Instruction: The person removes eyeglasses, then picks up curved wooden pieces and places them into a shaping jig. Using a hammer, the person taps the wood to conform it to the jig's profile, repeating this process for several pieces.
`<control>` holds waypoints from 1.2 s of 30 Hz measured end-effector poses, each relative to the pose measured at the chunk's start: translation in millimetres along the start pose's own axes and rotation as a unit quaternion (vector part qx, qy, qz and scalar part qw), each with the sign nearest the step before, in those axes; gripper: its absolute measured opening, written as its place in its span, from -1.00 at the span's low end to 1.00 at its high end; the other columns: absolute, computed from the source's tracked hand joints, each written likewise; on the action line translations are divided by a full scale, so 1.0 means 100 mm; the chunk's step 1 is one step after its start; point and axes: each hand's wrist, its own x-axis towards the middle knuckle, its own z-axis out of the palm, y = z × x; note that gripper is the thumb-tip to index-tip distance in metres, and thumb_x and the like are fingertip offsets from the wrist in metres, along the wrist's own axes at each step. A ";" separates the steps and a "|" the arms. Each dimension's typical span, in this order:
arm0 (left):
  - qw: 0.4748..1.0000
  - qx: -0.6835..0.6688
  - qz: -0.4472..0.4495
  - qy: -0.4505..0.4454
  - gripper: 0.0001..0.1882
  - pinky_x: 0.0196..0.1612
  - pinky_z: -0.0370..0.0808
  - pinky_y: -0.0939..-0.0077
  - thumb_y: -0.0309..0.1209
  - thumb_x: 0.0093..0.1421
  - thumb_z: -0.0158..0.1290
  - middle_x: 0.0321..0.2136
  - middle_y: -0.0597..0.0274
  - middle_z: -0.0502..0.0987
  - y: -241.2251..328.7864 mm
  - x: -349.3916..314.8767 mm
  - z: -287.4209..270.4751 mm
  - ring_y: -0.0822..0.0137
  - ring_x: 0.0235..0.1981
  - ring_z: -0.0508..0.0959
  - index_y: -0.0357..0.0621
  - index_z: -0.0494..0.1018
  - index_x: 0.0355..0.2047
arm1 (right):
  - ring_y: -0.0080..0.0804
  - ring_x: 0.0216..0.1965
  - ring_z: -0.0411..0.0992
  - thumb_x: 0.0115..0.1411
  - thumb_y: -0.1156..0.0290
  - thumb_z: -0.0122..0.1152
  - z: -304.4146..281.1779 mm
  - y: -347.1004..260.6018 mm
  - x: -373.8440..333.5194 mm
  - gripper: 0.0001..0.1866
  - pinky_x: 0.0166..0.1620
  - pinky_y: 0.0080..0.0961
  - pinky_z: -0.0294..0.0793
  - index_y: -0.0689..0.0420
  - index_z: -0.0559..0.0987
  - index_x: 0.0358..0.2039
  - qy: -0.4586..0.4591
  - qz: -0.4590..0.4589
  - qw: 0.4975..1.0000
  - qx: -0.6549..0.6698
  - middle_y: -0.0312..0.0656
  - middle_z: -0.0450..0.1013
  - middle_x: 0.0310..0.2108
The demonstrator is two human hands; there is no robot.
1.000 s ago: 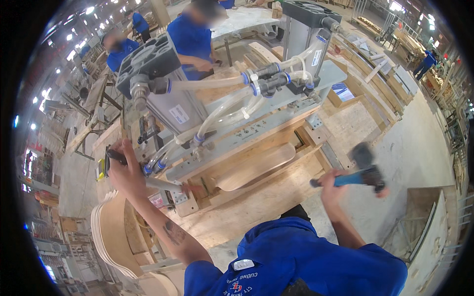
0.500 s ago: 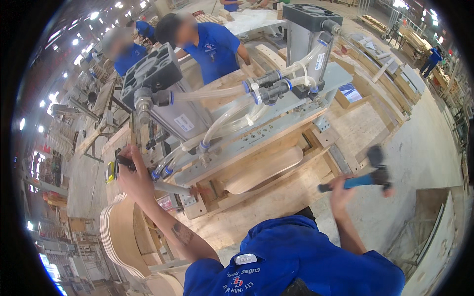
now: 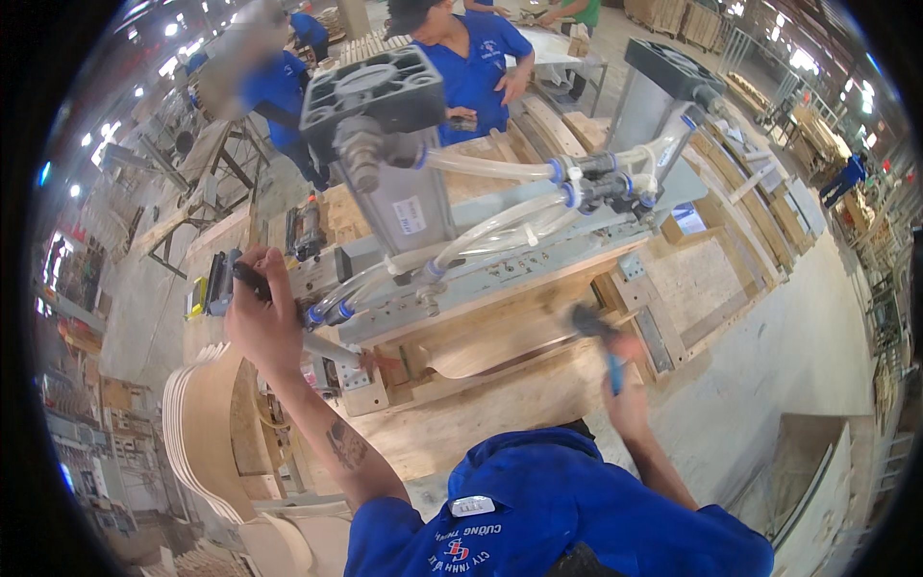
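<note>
My left hand is closed around a black handle at the left end of a press. In my right hand is a hammer with a blue handle. Its dark head is smeared by motion and hangs above the right end of a curved wooden panel; whether they touch, I cannot tell. The panel lies in the press's wooden frame, below a grey beam. Two air cylinders with black caps stand on the beam, joined by clear hoses with blue-ringed fittings.
Curved wooden panels are stacked at the left, beside my forearm. A power tool lies behind the handle. Across the press stands a co-worker in blue. An open carton sits at the right end. Wooden boards lean at the lower right.
My right hand has swung the hammer leftward, over to the press's wooden frame. My left hand stays on the black handle. The whole view has shifted, and the co-worker opposite stands more upright.
</note>
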 end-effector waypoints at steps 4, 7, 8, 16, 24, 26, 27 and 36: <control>0.999 0.016 0.038 0.023 -0.72 -0.43 0.44 0.41 -0.13 0.32 0.08 -0.56 0.22 0.60 0.02 -0.03 -0.02 0.25 -0.53 0.60 -0.06 0.57 -0.25 | -0.53 -0.62 0.39 0.24 0.48 0.22 0.12 -0.51 -0.08 -0.82 -0.51 -0.50 0.37 0.17 0.36 -0.28 -0.021 0.125 0.986 0.112 -0.32 0.34 -0.64; 0.999 0.037 0.008 -0.006 -0.72 -0.45 0.41 0.39 -0.12 0.32 0.07 -0.60 0.23 0.56 0.01 -0.03 -0.05 0.26 -0.58 0.55 -0.06 0.57 -0.24 | -0.61 -0.65 0.35 0.25 0.54 0.19 -0.19 -0.96 0.05 -0.82 -0.57 -0.60 0.33 0.13 0.33 -0.30 0.074 0.086 0.963 0.244 -0.34 0.32 -0.64; 0.999 0.041 0.010 -0.007 -0.72 -0.47 0.38 0.39 -0.11 0.32 0.07 -0.62 0.24 0.53 0.02 -0.03 -0.03 0.28 -0.62 0.50 -0.04 0.57 -0.24 | -0.61 -0.65 0.34 0.25 0.54 0.19 -0.27 -0.96 0.11 -0.82 -0.58 -0.59 0.32 0.13 0.33 -0.30 0.103 0.048 0.959 0.260 -0.34 0.32 -0.63; 0.999 0.043 -0.013 0.006 -0.70 -0.43 0.43 0.30 -0.07 0.31 0.06 -0.57 0.22 0.60 0.07 0.01 0.00 0.15 -0.52 0.60 0.00 0.57 -0.24 | -0.52 -0.57 0.40 0.17 0.55 0.23 0.09 0.06 0.03 -0.86 -0.48 -0.46 0.40 0.17 0.43 -0.30 0.068 0.130 0.974 0.175 -0.26 0.39 -0.54; 0.998 0.055 -0.029 -0.003 -0.67 -0.39 0.46 0.28 -0.03 0.30 0.06 -0.53 0.23 0.63 0.05 -0.04 -0.03 0.13 -0.46 0.63 0.02 0.58 -0.22 | -0.15 -0.54 0.46 0.14 0.38 0.33 -0.42 -0.57 0.36 -0.82 -0.35 -0.36 0.47 0.17 0.52 -0.35 0.093 -0.173 0.979 -0.058 -0.12 0.48 -0.56; 0.997 0.058 -0.039 -0.013 -0.67 -0.38 0.46 0.28 -0.02 0.30 0.06 -0.51 0.23 0.64 0.04 -0.04 -0.01 0.12 -0.45 0.64 0.02 0.58 -0.21 | -0.13 -0.50 0.50 0.15 0.33 0.31 -0.32 -0.55 0.34 -0.81 -0.34 -0.28 0.49 0.15 0.53 -0.33 -0.011 -0.189 0.981 0.037 -0.15 0.49 -0.55; 0.998 0.056 -0.032 -0.009 -0.67 -0.37 0.47 0.28 -0.02 0.30 0.06 -0.51 0.23 0.64 0.06 -0.02 -0.02 0.12 -0.45 0.64 0.02 0.58 -0.20 | -0.13 -0.48 0.52 0.16 0.31 0.29 -0.28 -0.56 0.35 -0.81 -0.33 -0.25 0.50 0.14 0.54 -0.32 -0.060 -0.202 0.974 0.086 -0.16 0.50 -0.54; 0.995 0.101 -0.021 -0.011 -0.70 -0.34 0.48 0.25 -0.08 0.23 0.15 -0.50 0.24 0.60 0.04 -0.02 -0.08 0.12 -0.42 0.63 0.06 0.55 -0.15 | 0.14 -0.41 0.54 0.20 0.11 0.22 0.36 -1.08 0.01 -0.68 -0.32 -0.06 0.50 0.13 0.53 -0.25 -0.186 0.025 0.981 0.040 0.09 0.51 -0.54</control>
